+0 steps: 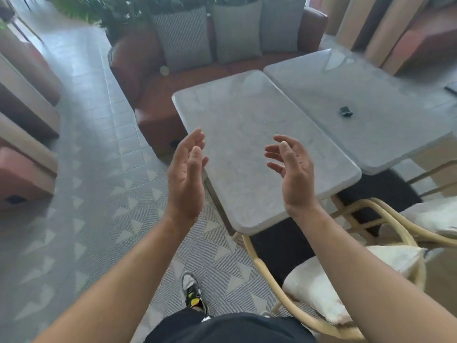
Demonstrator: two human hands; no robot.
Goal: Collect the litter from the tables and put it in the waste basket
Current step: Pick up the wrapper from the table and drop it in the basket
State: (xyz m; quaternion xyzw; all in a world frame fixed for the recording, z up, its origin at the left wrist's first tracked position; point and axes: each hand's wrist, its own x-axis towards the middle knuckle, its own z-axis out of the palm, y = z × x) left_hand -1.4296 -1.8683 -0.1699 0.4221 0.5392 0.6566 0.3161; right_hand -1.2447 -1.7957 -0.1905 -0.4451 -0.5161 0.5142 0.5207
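Left hand [186, 174] and right hand [291, 174] hover by the near table [247, 115].
Both are loosely spread; a small dark object [345, 111] lies on the far table [385, 129].

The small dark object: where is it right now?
The small dark object lies right of centre in the head view, on the right-hand table, beyond the right hand and apart from it.

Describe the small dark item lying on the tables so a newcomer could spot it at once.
Start at the brown sofa, then take the right-hand table of the pale stone-topped pair before it. Near its middle lies a small dark object. It is tiny, near-black and lumpy, unlike the flat dark slab at the frame's right edge.
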